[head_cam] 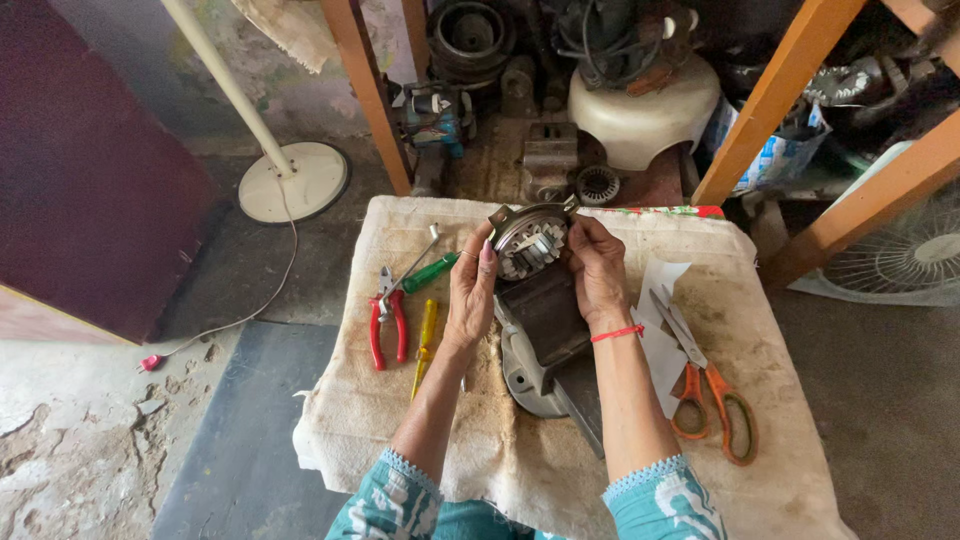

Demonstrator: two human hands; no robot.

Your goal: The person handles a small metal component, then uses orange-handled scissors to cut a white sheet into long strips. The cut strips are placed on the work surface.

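My left hand [471,290] and my right hand [598,268] both grip a round metal motor housing [529,240] with slotted teeth inside, held up between them over the cloth-covered table [400,430]. Below the housing lie a dark rectangular metal block [545,315] and a grey metal cover [522,380]. A red thread band circles my right wrist. Left of my left hand lie a green-handled screwdriver [428,272], red-handled pliers [388,320] and a yellow-handled screwdriver [425,340]. Orange-handled scissors [705,385] rest on white paper [660,340] to the right of my right forearm.
Orange wooden shelf legs [370,90] frame a shelf crowded with motor parts and a cream plastic cover [645,110]. A white fan stand base [293,180] with a cord sits on the floor at left. A fan grille [905,260] lies at right. A dark red panel [90,170] stands far left.
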